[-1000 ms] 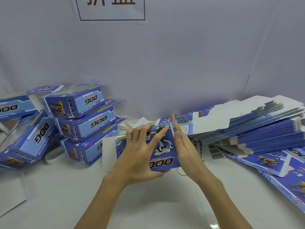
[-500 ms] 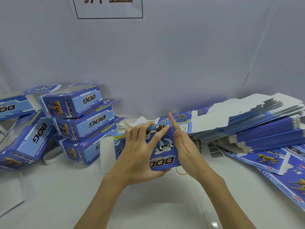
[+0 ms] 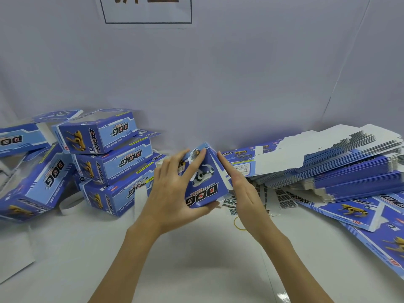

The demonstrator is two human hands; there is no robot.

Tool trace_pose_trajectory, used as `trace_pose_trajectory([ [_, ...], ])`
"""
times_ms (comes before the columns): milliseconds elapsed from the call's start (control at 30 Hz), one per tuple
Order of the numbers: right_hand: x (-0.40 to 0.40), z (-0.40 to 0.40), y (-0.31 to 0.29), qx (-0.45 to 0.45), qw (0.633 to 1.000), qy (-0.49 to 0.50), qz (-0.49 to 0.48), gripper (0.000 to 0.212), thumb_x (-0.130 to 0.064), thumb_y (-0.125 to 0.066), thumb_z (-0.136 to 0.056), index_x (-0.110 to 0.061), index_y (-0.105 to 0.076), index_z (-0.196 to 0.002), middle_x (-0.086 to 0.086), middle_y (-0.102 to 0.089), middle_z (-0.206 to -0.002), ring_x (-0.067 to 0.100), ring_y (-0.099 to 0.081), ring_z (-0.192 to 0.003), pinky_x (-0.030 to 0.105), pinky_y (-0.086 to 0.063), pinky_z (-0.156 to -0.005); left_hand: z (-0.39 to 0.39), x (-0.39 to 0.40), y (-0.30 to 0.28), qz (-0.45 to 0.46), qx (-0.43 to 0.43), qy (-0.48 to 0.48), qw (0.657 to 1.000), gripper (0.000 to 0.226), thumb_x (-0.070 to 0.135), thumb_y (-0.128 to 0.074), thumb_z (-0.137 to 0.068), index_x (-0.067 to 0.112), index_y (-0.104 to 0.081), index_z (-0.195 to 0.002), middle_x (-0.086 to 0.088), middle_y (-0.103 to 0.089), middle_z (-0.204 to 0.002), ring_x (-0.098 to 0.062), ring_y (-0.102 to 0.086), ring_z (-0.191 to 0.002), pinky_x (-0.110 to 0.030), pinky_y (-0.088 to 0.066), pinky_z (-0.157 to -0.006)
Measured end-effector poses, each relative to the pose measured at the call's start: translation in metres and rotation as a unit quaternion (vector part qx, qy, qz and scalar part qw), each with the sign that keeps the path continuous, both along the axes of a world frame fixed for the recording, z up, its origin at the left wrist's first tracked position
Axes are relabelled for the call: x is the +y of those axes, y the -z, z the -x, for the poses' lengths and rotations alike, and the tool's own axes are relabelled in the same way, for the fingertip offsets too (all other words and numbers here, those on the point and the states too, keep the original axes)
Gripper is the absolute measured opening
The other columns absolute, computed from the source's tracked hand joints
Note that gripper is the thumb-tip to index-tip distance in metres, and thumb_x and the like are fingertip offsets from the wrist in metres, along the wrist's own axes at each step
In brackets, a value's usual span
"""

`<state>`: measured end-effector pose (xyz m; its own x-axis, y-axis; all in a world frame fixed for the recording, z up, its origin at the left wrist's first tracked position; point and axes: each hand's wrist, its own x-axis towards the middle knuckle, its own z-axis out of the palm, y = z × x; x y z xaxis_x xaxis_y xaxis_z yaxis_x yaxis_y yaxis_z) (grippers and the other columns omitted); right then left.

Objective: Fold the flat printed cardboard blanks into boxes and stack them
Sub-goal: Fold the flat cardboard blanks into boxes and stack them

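Observation:
A half-formed blue box [image 3: 206,186] printed with a robot dog and "DOG" stands on end at the middle of the white table. My left hand [image 3: 175,189] grips it, fingers spread over its top left and thumb under its lower edge. My right hand [image 3: 242,186] presses flat, straight fingers against the box's right side. To the left, folded blue boxes [image 3: 109,154] sit stacked three high, with more lying tilted beside them. A thick pile of flat blanks [image 3: 341,165] lies at the right.
Loose flat blanks [image 3: 360,213] spread along the right edge. A yellow rubber band [image 3: 239,224] and barcode sheets [image 3: 284,197] lie near my right wrist. A grey backdrop with a framed sign [image 3: 148,9] stands behind. White paper strips [image 3: 70,206] lie at the left.
The box has turned so its printed end panel faces me more and its top rises. My right hand has slid along the right side, and my left fingers have spread wider.

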<state>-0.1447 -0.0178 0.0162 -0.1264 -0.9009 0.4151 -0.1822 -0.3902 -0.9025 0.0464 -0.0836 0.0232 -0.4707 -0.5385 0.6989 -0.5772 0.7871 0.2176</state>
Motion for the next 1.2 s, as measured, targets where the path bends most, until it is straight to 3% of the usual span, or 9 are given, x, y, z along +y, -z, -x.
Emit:
trace_pose_trajectory([
  [100,0.001,0.001,0.003,0.009,1.0,0.004,0.016,0.043,-0.043,-0.036,-0.111,-0.055,-0.05,-0.149,-0.014,-0.058,-0.149,0.017,-0.052,-0.144,0.052,-0.049,-0.114,0.002,-0.002,0.002,0.003,-0.015,-0.011,1.0,0.106,0.087,-0.055,-0.078,0.039,-0.017,-0.165,-0.003,-0.036,-0.157,-0.024,-0.036,-0.145,-0.052,-0.036,-0.116],
  [167,0.003,0.002,0.004,0.004,1.0,-0.013,0.015,0.044,-0.041,-0.044,-0.109,-0.054,-0.048,-0.151,-0.017,-0.057,-0.15,0.018,-0.05,-0.146,0.056,-0.047,-0.115,0.003,-0.002,0.003,0.01,-0.012,-0.017,1.0,0.104,0.089,-0.049,-0.079,0.039,-0.018,-0.165,-0.003,-0.036,-0.157,-0.024,-0.036,-0.145,-0.051,-0.036,-0.115],
  [333,0.005,-0.004,0.006,-0.009,0.999,-0.032,0.019,0.048,-0.04,-0.048,-0.109,-0.051,-0.043,-0.156,-0.011,-0.05,-0.157,0.021,-0.046,-0.148,0.047,-0.058,-0.104,0.004,-0.001,0.003,0.001,0.011,-0.014,1.0,0.104,0.087,-0.055,-0.078,0.039,-0.021,-0.164,-0.002,-0.038,-0.155,-0.023,-0.037,-0.144,-0.053,-0.036,-0.115],
  [533,0.002,-0.001,0.011,0.001,0.999,-0.023,0.026,0.05,-0.044,-0.041,-0.109,-0.044,-0.041,-0.159,-0.011,-0.046,-0.161,0.023,-0.036,-0.155,0.054,-0.044,-0.118,0.002,0.0,0.004,-0.031,0.032,0.014,0.999,0.105,0.081,-0.065,-0.075,0.038,-0.026,-0.163,0.0,-0.039,-0.154,-0.018,-0.037,-0.143,-0.048,-0.038,-0.116],
  [633,-0.001,-0.001,0.012,0.002,0.999,-0.01,0.035,0.049,-0.039,-0.042,-0.109,-0.04,-0.044,-0.158,-0.01,-0.05,-0.158,0.022,-0.04,-0.152,0.044,-0.055,-0.108,0.004,0.002,0.003,-0.025,0.031,0.011,0.999,0.101,0.081,-0.065,-0.074,0.048,-0.025,-0.16,0.003,-0.037,-0.152,-0.017,-0.036,-0.142,-0.047,-0.039,-0.114],
  [833,-0.003,0.001,0.009,-0.035,0.998,-0.023,0.054,0.051,-0.039,-0.052,-0.106,-0.031,-0.05,-0.157,-0.005,-0.048,-0.162,0.023,-0.042,-0.152,0.04,-0.06,-0.101,0.008,0.003,0.003,0.026,-0.014,-0.043,0.999,0.081,0.085,-0.054,-0.081,0.064,-0.024,-0.153,-0.003,-0.033,-0.156,-0.024,-0.033,-0.144,-0.05,-0.039,-0.11],
  [1000,-0.004,-0.004,0.017,0.001,0.998,-0.007,0.064,0.056,-0.038,-0.059,-0.104,-0.036,-0.046,-0.158,-0.012,-0.038,-0.167,0.018,-0.04,-0.153,0.05,-0.058,-0.103,0.008,0.001,0.006,0.036,-0.021,-0.053,0.998,0.079,0.084,-0.053,-0.083,0.062,-0.026,-0.154,-0.002,-0.031,-0.159,-0.023,-0.032,-0.147,-0.05,-0.038,-0.11],
  [1100,-0.004,-0.002,0.018,0.035,0.995,0.009,0.09,0.057,-0.031,-0.065,-0.104,-0.038,-0.047,-0.157,-0.016,-0.032,-0.168,0.014,-0.048,-0.147,0.042,-0.064,-0.091,0.007,0.001,0.005,0.032,-0.018,-0.049,0.998,0.08,0.085,-0.055,-0.082,0.062,-0.028,-0.153,0.0,-0.033,-0.16,-0.021,-0.033,-0.146,-0.048,-0.039,-0.109],
  [1200,-0.004,-0.003,0.019,0.073,0.992,0.021,0.096,0.056,-0.034,-0.059,-0.105,-0.04,-0.044,-0.159,-0.022,-0.019,-0.172,0.023,-0.048,-0.148,0.03,-0.064,-0.087,0.007,0.001,0.004,0.016,-0.015,-0.045,0.999,0.08,0.084,-0.058,-0.08,0.06,-0.032,-0.152,0.002,-0.032,-0.163,-0.021,-0.034,-0.146,-0.047,-0.039,-0.109],
])
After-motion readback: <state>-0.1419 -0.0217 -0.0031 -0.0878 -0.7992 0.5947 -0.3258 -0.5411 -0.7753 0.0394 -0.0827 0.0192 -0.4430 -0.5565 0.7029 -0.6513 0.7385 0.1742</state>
